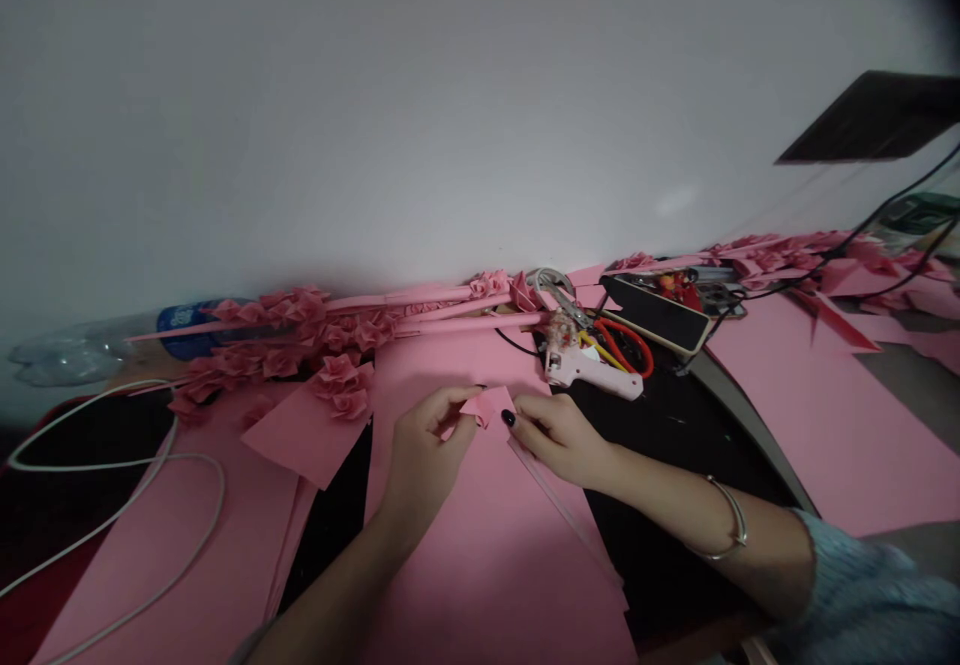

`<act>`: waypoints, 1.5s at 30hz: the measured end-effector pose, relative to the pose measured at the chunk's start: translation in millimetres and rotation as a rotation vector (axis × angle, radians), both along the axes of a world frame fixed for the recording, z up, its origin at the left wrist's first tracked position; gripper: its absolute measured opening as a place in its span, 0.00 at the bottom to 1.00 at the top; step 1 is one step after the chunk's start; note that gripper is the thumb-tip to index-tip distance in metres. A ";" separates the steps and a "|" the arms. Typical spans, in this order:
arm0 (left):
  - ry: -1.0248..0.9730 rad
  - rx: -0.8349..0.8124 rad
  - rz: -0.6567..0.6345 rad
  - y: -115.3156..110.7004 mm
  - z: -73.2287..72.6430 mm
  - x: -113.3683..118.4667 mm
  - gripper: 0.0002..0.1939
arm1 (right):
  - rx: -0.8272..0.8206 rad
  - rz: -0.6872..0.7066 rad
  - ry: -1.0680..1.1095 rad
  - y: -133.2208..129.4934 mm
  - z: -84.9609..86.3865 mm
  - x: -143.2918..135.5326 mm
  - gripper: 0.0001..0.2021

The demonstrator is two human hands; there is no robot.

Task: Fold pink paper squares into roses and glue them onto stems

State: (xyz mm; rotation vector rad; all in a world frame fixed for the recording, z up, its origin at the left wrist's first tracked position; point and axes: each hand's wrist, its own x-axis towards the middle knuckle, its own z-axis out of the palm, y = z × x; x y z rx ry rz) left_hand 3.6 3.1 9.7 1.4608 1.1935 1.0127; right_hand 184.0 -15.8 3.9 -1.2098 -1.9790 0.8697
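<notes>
Paper [493, 403], pink and folded into a small pointed piece, is pinched narrowly from nine o'clock by the bare left hand [429, 445] and from three by the right hand [566, 437]. I see a broad pink paper sheet [480, 575] beneath them, pink paper roses [367, 333] toward ten, and a pale pink plastic glue gun [596, 375] between two and three.
</notes>
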 end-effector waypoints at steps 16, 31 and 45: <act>-0.211 -0.123 -0.133 1.5 2.0 -4.7 0.10 | -0.052 -0.089 0.025 1.8 3.4 -1.8 0.18; -0.174 -0.584 -0.415 12.8 -2.7 -11.8 0.23 | -0.079 0.041 0.054 2.6 2.1 1.9 0.19; -0.094 -0.473 -0.599 14.8 -1.3 -17.2 0.22 | -0.131 0.048 0.095 2.7 2.8 1.3 0.19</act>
